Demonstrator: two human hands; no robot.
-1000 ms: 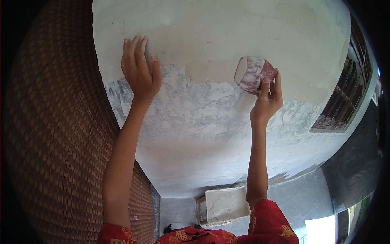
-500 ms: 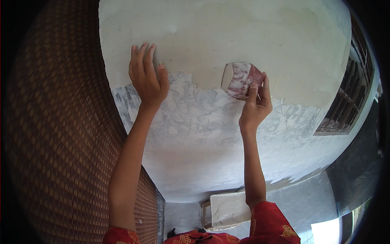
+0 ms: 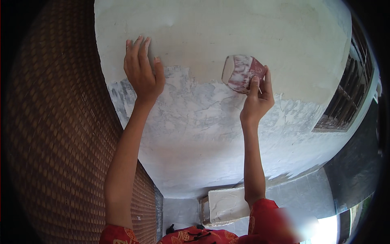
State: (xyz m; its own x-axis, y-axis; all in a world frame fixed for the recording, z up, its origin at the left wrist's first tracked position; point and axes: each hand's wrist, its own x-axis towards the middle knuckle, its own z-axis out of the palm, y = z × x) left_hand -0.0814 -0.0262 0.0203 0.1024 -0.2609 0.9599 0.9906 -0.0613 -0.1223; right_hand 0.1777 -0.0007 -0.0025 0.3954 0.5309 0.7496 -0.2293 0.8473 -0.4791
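Note:
My right hand [image 3: 257, 99] pinches a flat red putty scraper [image 3: 245, 73] between thumb and fingers. White smears cover much of its face, and a pale lump or band of putty sits along its left edge. The scraper is at the wall [image 3: 195, 44], beside the border between the smooth cream coat above and the patchy grey-white surface below. To the left, my left hand [image 3: 144, 75] lies with fingers spread against the cream part of the wall, holding nothing. Whether the scraper's edge touches the wall, I cannot tell.
A brown woven panel [image 3: 61, 122] runs along the left side, meeting the wall's edge. At the right is a dark slatted window opening [image 3: 345, 97]. Below, a wooden-framed board [image 3: 227, 204] bearing whitish putty stands above the grey tiled floor [image 3: 298, 195].
Both hands appear slightly higher in the picture, the left also a little further left. The scraper has risen slightly with my right hand. A pale blur now covers part of my right sleeve.

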